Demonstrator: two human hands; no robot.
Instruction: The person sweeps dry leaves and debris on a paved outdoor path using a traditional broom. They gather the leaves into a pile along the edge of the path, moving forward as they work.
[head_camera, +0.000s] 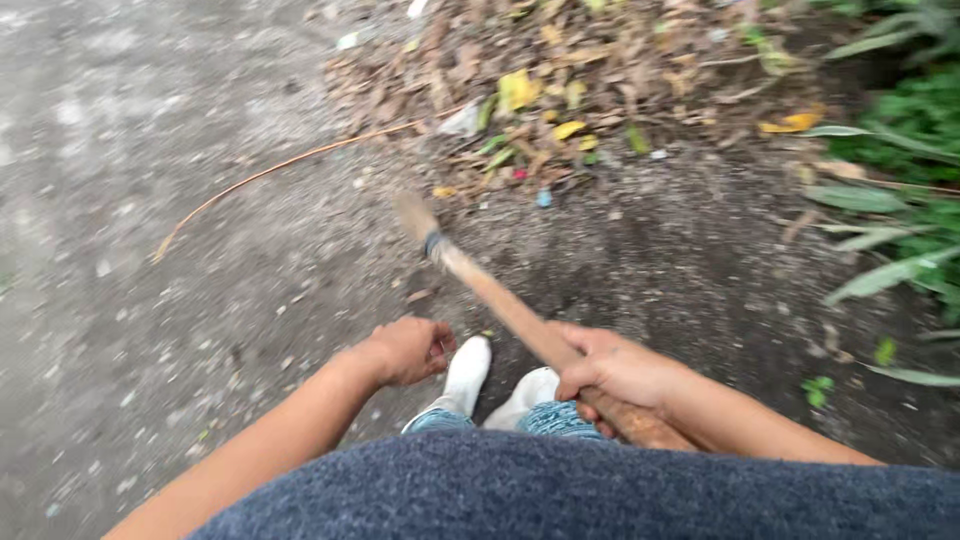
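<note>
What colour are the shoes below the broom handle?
White: both shoes show plainly in the head view, beneath the wooden broom handle gripped by the right hand.

The broom handle (510, 310) runs from the right hand (612, 372), which grips it near the person's waist, forward and leftward to its head on the ground. The left hand (405, 350) hangs free to its left, above the shoes (468, 372). Beyond lies a leaf pile (560, 90); plants (900, 170) border the right.
</note>
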